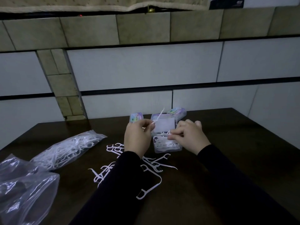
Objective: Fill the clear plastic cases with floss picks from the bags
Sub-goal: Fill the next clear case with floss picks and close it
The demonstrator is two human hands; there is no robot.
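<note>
Between the two hands, the open clear case (167, 144) is lying on the dark table (235, 135), its lid (164, 125) standing up on the far side and its tray already holding a layer of floss picks. Just in front of both wrists, loose floss picks (151, 166) are scattering over the table, and well out to the left of the left hand the bag of picks (68, 149) is lying beside an emptier, crumpled bag (24, 184). Beyond the fingertips, two closed labelled cases (136, 117) are waiting, one at the far left and one at the far right of the lid. The risk, as I judge it, is a pick going in crooked and standing proud of the tray, so the lid would not be closing flat; a nudge from either hand could also be sliding the light case or tipping picks back out. The left hand (138, 138) is pinching a single floss pick (158, 118) between thumb and fingers, its handle pointing up past the lid. The right hand (188, 135) is curling over the tray's right edge, its fingertips (172, 135) gripping picks at the tray's far edge.
</note>
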